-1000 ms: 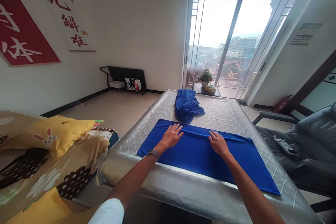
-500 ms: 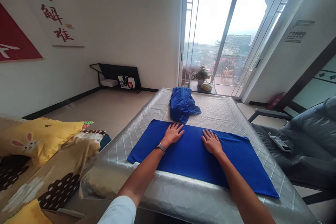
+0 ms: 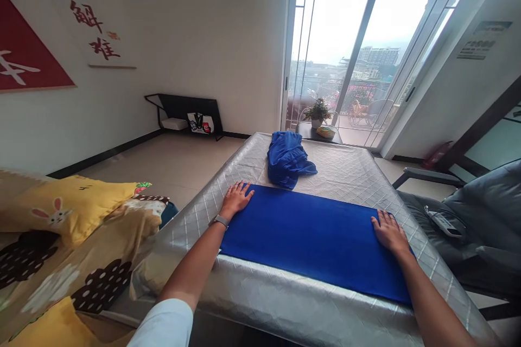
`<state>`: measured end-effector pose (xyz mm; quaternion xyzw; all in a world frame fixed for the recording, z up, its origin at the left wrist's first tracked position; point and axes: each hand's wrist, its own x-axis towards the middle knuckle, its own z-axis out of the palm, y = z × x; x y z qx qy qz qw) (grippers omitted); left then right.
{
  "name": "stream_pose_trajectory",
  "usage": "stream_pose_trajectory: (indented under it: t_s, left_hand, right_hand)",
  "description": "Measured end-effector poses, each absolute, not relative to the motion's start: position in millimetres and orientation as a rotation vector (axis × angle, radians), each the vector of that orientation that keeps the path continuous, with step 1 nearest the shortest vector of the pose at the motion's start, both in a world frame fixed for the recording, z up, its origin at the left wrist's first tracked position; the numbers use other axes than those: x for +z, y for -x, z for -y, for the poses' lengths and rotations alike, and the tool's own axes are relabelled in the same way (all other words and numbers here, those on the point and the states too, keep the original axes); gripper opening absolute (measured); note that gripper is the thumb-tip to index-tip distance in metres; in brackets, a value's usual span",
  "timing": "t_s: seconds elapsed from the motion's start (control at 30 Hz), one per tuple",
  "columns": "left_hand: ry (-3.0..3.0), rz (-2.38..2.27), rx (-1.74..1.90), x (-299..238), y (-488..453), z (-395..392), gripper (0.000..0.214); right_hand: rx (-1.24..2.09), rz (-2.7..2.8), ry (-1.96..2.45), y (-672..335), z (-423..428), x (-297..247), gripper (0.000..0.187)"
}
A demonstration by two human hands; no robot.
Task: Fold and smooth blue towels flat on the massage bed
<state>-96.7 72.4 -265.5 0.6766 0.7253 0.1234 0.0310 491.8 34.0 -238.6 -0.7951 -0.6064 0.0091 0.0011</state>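
Observation:
A blue towel point(image 3: 313, 238) lies folded into a long flat strip across the silver quilted table point(image 3: 350, 173). My left hand point(image 3: 236, 199) lies flat and open on the towel's far left corner, fingers stretched out. At the strip's right end my right hand point(image 3: 388, 232) presses flat, fingers apart. A crumpled heap of blue cloth point(image 3: 288, 158) sits on the table behind the flat towel, touching neither hand.
A bed with yellow and brown cartoon bedding point(image 3: 69, 238) stands to the left. A grey armchair point(image 3: 476, 217) with a remote control point(image 3: 443, 223) on it is to the right. Glass sliding doors point(image 3: 366, 54) and a potted plant point(image 3: 317, 114) lie beyond the table.
Both hands have slid apart from the middle of the towel to its two ends, left hand leftward, right hand rightward. The towel now looks smoother.

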Motion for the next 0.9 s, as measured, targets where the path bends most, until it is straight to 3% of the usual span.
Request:
stream_pose_trajectory:
  t_s: [0.27, 0.43, 0.67, 0.9]
  left_hand:
    - [-2.09, -2.228, 0.384, -260, 95, -70, 0.064]
    - [-2.091, -2.242, 0.385, -261, 93, -71, 0.063]
    - [-2.091, -2.273, 0.373, -266, 94, -74, 0.062]
    - [-2.105, -2.287, 0.363, -267, 95, -74, 0.061]
  right_hand:
    - [0.096, 1.766, 2.638, -487, -37, -221, 0.072]
    - [-0.224, 1.881, 2.482, -420, -39, -210, 0.064]
    - [0.076, 2.452, 1.948, -268, -41, -225, 0.067]
    - [0.14, 2.374, 2.083, -304, -46, -228, 0.067]
